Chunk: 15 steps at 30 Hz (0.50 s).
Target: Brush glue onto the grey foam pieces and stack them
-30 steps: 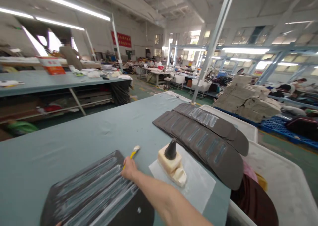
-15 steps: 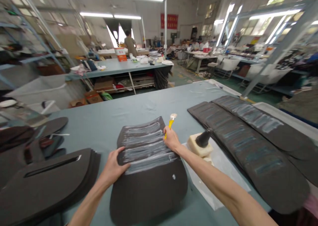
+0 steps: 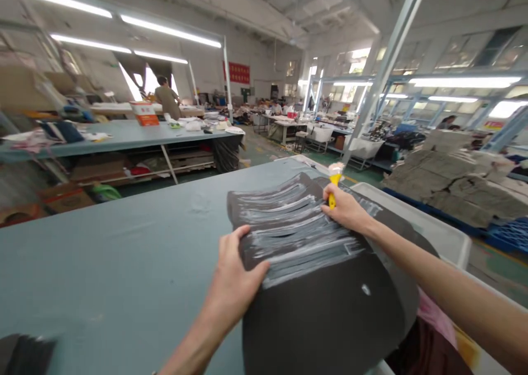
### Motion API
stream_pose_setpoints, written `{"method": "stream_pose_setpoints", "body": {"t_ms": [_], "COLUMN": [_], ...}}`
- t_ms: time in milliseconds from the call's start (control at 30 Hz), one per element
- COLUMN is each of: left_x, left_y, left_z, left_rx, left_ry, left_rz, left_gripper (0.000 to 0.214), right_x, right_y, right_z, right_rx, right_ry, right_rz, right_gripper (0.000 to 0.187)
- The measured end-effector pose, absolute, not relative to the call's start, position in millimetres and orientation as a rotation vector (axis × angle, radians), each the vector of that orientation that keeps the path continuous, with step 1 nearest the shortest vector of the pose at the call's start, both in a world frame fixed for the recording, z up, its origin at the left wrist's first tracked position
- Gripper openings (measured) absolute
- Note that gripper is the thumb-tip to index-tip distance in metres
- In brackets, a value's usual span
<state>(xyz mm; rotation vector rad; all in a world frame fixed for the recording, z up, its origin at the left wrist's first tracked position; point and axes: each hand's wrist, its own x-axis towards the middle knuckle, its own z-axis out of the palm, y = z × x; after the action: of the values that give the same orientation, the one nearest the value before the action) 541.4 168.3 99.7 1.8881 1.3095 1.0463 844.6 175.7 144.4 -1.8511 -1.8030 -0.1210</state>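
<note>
A dark grey, flexible panel (image 3: pixel 317 314) with rounded ends carries several whitish smeared glue bands across its far half. My left hand (image 3: pixel 237 270) grips its left edge, thumb on top and fingers mostly hidden at the side. With my right hand (image 3: pixel 346 207) I hold a yellow-handled brush (image 3: pixel 333 193), its pale bristles pointing up and away. That hand is also at the panel's right edge; whether it pinches the edge is hard to see. Beneath and to the right lie similar glue-marked dark panels (image 3: pixel 406 226), largely covered by the held one.
The blue-green tabletop (image 3: pixel 124 276) stretches left, with a dark stack (image 3: pixel 27 356) at its near-left corner. A white tray (image 3: pixel 449 237) borders the right side. Pinkish cloth (image 3: pixel 437 314) shows below the panel. A person (image 3: pixel 168 97) stands beyond the second table (image 3: pixel 124 138).
Both hands have carried the panel rightward, from the table's middle to over the panels on the right. The view has turned right. The glue bottle and white sheet are out of sight.
</note>
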Motion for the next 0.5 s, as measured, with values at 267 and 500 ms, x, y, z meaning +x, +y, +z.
{"method": "stream_pose_setpoints", "body": {"t_ms": [267,500], "left_x": [760,857], "left_y": [160,226], "left_z": [44,-21], "left_rx": [1.686,1.541], "left_ry": [1.162,1.320], "left_rz": [0.963,0.927], "left_gripper": [0.065,0.062], "right_x": [1049,1139], "right_y": [179,273], "right_z": [70,-27], "right_rx": [-2.105,-2.067], "right_ry": [-1.799,-1.843], "right_rz": [-0.201,-0.024], "right_gripper": [0.021,0.016]}}
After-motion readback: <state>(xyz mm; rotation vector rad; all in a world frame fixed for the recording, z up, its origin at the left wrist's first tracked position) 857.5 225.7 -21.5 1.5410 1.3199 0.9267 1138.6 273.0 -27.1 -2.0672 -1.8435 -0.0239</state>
